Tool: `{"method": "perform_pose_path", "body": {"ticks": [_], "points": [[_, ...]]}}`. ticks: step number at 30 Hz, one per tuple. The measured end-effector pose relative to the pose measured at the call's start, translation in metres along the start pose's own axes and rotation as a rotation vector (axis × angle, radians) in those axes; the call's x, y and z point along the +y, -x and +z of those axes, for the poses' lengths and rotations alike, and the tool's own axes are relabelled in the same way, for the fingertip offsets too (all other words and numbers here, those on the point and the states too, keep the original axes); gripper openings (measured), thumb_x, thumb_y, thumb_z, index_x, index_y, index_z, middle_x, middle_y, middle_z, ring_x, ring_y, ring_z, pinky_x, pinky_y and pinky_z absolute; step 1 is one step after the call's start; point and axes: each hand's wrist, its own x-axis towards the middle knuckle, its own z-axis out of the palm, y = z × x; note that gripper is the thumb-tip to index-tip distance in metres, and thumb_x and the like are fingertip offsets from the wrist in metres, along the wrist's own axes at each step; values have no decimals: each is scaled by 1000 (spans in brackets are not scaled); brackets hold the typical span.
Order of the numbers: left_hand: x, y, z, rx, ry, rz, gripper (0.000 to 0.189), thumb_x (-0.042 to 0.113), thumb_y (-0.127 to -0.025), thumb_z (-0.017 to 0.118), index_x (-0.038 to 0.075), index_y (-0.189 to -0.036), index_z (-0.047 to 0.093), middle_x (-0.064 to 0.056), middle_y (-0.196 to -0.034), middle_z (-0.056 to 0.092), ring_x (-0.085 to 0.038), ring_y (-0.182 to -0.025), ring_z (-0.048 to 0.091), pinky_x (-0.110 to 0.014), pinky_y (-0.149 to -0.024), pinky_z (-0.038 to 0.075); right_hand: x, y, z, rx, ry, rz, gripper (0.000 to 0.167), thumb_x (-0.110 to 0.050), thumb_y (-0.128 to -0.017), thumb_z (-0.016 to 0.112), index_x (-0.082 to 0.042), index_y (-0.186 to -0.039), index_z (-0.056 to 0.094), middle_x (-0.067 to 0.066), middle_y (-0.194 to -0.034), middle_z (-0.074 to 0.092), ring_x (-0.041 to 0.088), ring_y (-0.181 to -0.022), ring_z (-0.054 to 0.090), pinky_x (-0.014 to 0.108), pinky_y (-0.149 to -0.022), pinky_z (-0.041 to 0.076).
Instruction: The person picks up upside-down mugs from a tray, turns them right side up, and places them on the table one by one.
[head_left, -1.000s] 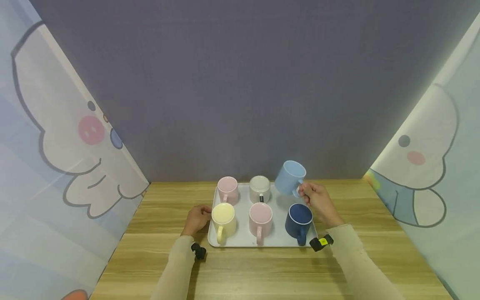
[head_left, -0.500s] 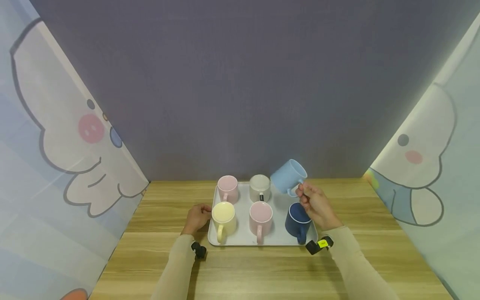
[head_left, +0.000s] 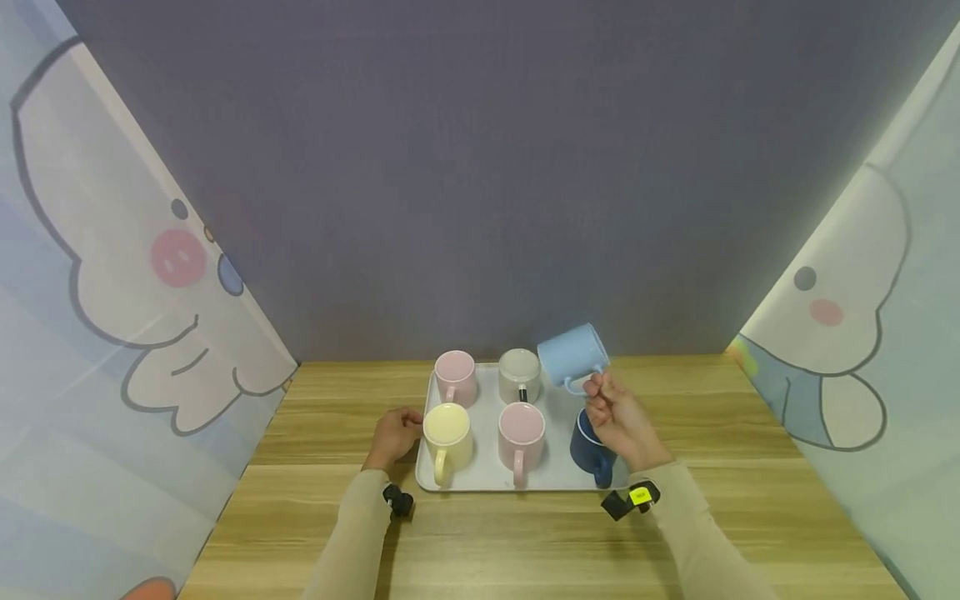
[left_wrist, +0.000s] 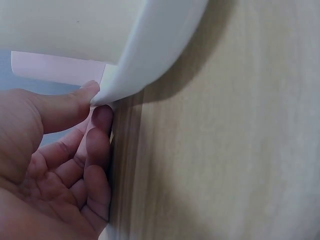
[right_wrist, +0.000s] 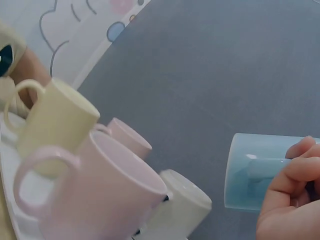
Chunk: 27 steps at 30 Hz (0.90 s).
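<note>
My right hand (head_left: 622, 421) grips a light blue mug (head_left: 568, 354) by its handle, above the back right of a white tray (head_left: 483, 475). The mug is tipped far over, its mouth toward the right; the right wrist view shows it nearly on its side. Below, a navy mug (head_left: 587, 450) stands on the tray, partly hidden by that hand. At the tray's left edge my left hand (head_left: 393, 435) pinches the rim, thumb (left_wrist: 67, 107) on top and a fingertip beneath.
On the tray stand a yellow mug (head_left: 448, 442), two pink mugs (head_left: 522, 437) and a whitish mug (head_left: 519, 379). The wooden table (head_left: 480, 542) meets a dark grey panel (head_left: 480, 208) behind. Cartoon-printed cloths flank both sides.
The light blue mug has tipped from fairly upright to nearly on its side. My right hand has shifted slightly left, over the navy mug. The left hand stays at the tray rim.
</note>
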Motion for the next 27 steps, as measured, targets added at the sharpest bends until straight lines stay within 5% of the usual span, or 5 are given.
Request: {"method": "perform_pose_path", "body": {"ticks": [5, 11, 17, 27], "points": [[1, 2, 0, 11, -15, 4, 14, 11, -88, 74, 1, -97, 73, -7, -79, 65, -17, -73, 57, -27, -64, 44, 6, -1, 0, -53, -183, 12, 48, -25, -111, 12, -10, -92, 54, -1, -83, 57, 6, -70, 21, 12, -59, 25], [1, 2, 1, 20, -22, 9, 13, 10, -87, 73, 1, -96, 73, -7, -78, 66, -17, -72, 57, -27, -64, 45, 15, -2, 5, -41, -373, 5, 33, -19, -111, 29, -7, -93, 54, 3, -85, 60, 6, -73, 22, 15, -64, 19], [2, 3, 2, 33, -29, 15, 13, 9, -87, 72, 1, -96, 73, -7, -78, 65, -16, -71, 57, -27, -63, 44, 22, -3, 10, -20, -429, 1, 26, -19, -108, 40, -6, -91, 56, 4, -83, 61, 5, -69, 28, 14, -63, 19], [4, 4, -2, 27, -18, -13, 20, 16, -93, 69, 1, -106, 74, -11, -87, 69, -18, -75, 60, -28, -63, 47, 28, -5, 13, -22, -531, 13, 44, -28, -109, 28, -6, -88, 59, 5, -83, 62, 3, -69, 26, 13, -63, 16]]}}
